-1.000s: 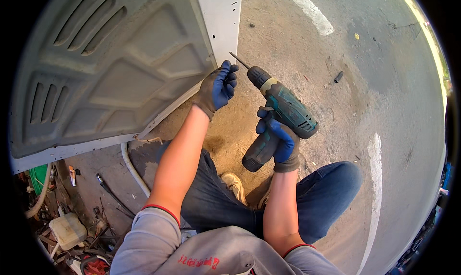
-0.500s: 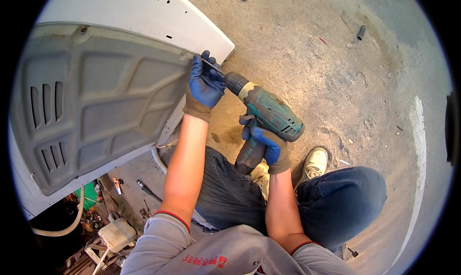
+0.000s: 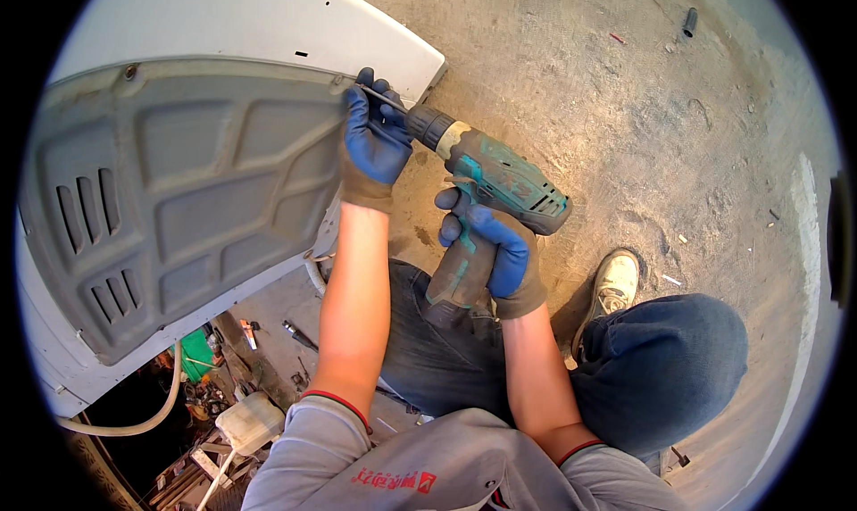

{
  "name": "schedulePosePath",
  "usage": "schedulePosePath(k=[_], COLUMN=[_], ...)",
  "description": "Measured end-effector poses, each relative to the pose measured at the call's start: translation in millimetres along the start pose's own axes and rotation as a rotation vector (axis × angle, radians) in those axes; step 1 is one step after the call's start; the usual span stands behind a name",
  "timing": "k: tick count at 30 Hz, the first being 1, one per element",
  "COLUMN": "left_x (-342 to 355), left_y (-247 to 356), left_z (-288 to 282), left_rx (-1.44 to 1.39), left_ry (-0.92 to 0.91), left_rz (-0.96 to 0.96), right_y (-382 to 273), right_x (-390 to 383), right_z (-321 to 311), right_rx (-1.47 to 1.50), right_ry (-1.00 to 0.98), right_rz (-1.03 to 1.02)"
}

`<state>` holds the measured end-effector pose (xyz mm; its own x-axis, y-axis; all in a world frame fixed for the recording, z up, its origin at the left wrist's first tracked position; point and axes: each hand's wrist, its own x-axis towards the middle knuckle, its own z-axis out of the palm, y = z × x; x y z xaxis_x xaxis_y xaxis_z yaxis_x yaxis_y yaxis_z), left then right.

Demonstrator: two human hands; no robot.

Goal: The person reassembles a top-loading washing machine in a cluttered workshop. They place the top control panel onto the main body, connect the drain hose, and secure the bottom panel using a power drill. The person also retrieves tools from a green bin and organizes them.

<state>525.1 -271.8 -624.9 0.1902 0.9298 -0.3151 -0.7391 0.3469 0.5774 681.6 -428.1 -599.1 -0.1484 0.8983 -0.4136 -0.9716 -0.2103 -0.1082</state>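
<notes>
My gloved right hand [image 3: 511, 257] is wrapped round the handle of a worn teal-and-black cordless drill [image 3: 504, 182]. From its chuck a long thin driver bit [image 3: 386, 99] points up and left to the upper right corner of a grey ribbed panel [image 3: 210, 190]. The blue-gloved fingers of my left hand [image 3: 377, 141] curl about the front of the bit, right at the panel's edge. They hide its tip and any screw there. The panel, with two groups of slots, sits against a white metal casing [image 3: 375, 42].
A pale hose [image 3: 143, 429] bends out below the casing. Near it stand a dirty white plastic container [image 3: 250, 423], wood scraps and a green object [image 3: 196, 357]. A black tube [image 3: 690, 22] lies on the concrete floor at the far right. My shoe [image 3: 616, 281] is below the drill.
The drill has tilted slightly flatter, its handle lower left, and my right fingers have loosened somewhat. My left hand stays at the panel corner. The whole view has shifted a little.
</notes>
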Motion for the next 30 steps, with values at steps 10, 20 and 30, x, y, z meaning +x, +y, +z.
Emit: schedulePosePath(k=[10,20,30], left_x=[-4,0,-5], left_y=[14,21,18], left_z=[10,7,10], left_rx=[0.057,0.005,0.077], left_ry=[-0.025,-0.012,0.051], left_rz=[0.017,-0.037,-0.021], right_y=[13,19,22], right_x=[4,10,8], right_z=[2,2,5], right_rx=[0.002,-0.074,-0.106], right_ry=[-0.038,-0.070,-0.011], right_rz=[0.008,-0.021,-0.006])
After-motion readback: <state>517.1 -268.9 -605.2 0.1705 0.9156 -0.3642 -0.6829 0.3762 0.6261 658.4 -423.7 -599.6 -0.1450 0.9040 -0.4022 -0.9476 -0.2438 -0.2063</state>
